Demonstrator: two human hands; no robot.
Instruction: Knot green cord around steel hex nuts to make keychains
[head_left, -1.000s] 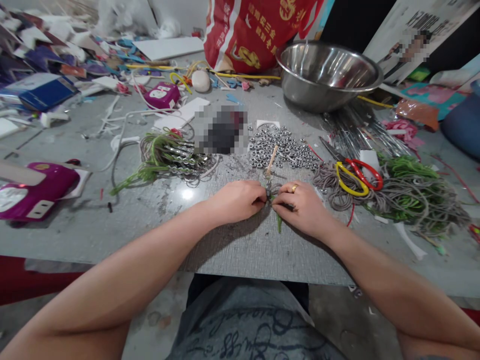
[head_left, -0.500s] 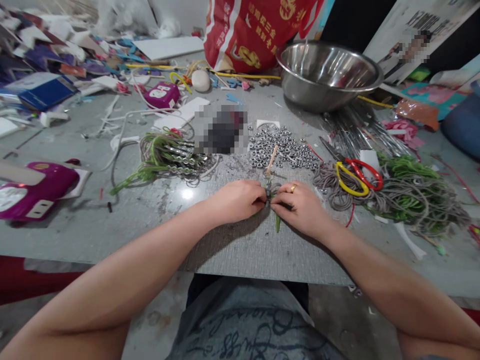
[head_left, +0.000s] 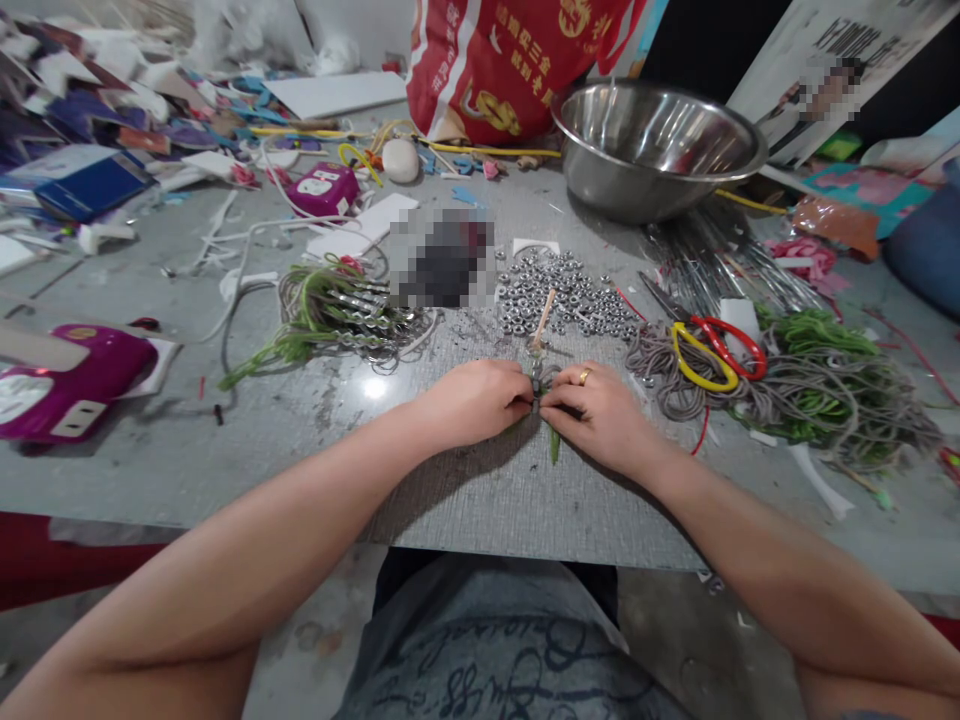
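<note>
My left hand (head_left: 484, 400) is pinched closed on the left side of a small grey cord piece with metal rings (head_left: 537, 378). From the right, my right hand (head_left: 596, 412), with a gold ring on one finger, pinches the same piece. A green cord end (head_left: 554, 446) points down toward me below the fingertips. Just beyond the hands lies a thin wooden stick (head_left: 545, 315), and behind it spreads a pile of small metal rings (head_left: 562, 290). The fingers partly hide the cord.
Finished-looking cords (head_left: 337, 305) lie left, and loose grey and green cords (head_left: 832, 390) right, beside red and yellow scissors (head_left: 705, 357). A steel bowl (head_left: 660, 150) and red bag (head_left: 487, 80) stand behind. A purple power strip (head_left: 82, 385) is far left.
My right fingertips have shifted very slightly left, closer to the piece. Everything else looks the same.
</note>
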